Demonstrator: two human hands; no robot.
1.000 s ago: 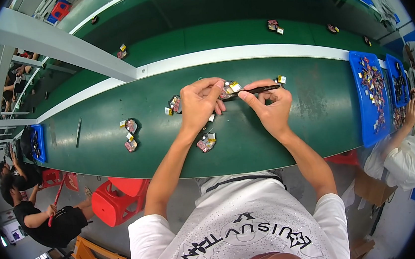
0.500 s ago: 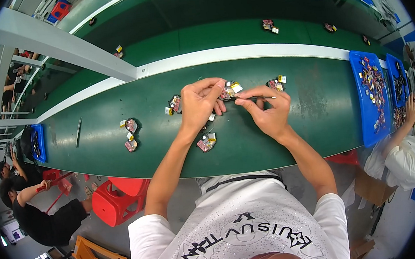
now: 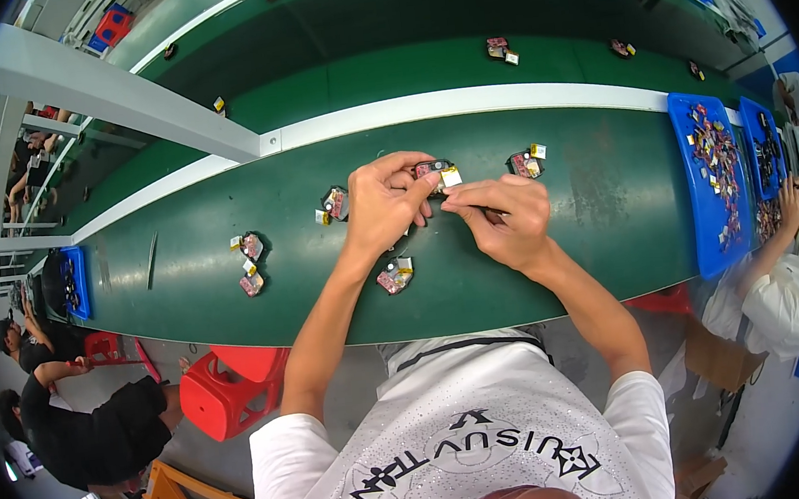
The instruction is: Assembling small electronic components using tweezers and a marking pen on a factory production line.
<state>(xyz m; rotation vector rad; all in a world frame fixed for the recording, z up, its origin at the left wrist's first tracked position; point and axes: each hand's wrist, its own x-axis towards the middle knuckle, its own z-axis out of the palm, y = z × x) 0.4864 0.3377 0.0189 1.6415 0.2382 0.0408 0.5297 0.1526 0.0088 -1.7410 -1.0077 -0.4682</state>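
My left hand (image 3: 379, 205) grips a small electronic assembly (image 3: 448, 176), a black casing with a pale, yellow-edged battery-like block, raised over the green bench (image 3: 490, 289). At the assembly's lower right edge, the fingertips of my right hand (image 3: 509, 220) are pinched together. What lies between them is too small to make out. Similar assemblies surround my hands: one beside the left wrist (image 3: 334, 203), another nearer me (image 3: 396, 276), and one beyond the right hand (image 3: 526, 162). Two more (image 3: 252, 245) lie farther left, close together.
A thin metal strip (image 3: 151, 261) rests at left. Blue trays of small parts (image 3: 705, 249) stand at right, near another person's hand (image 3: 792, 202). Behind a white rail (image 3: 462, 102), a green belt (image 3: 382, 68) carries spaced assemblies. A grey post (image 3: 114, 84) slants across the upper left.
The thin dark rod that showed in my right hand no longer shows. The held assembly has turned slightly, with my right fingers closer to it. Assemblies on the belt have shifted left.
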